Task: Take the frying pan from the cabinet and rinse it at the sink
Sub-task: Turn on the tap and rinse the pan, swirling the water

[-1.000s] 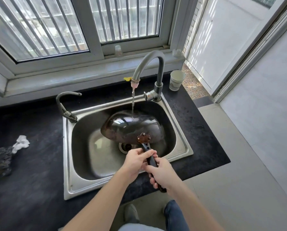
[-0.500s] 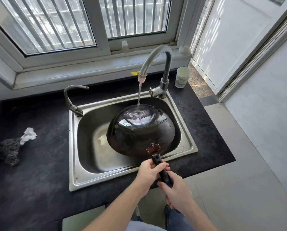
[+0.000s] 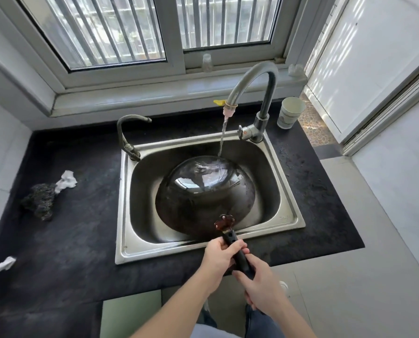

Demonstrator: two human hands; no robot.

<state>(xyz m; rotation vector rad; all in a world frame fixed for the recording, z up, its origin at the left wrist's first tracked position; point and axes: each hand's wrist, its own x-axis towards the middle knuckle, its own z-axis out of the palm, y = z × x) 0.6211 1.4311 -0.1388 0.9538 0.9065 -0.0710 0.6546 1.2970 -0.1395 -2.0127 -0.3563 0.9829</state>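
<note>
The dark frying pan hangs bottom-up over the steel sink, its round wet underside facing me. Water runs from the tall curved faucet onto the pan's far edge. The black handle points toward me over the sink's front rim. My left hand grips the handle near the rusty bracket. Just behind it, my right hand holds the handle's end.
A second small faucet stands at the sink's back left corner. A paper cup sits on the black counter at the back right. A dark scrubber and white scraps lie on the counter to the left. Window sill behind.
The upside-down pan has lifted and tilted so more of its underside faces me, and it has slid toward the sink's front. Both hands have drawn back with the handle.
</note>
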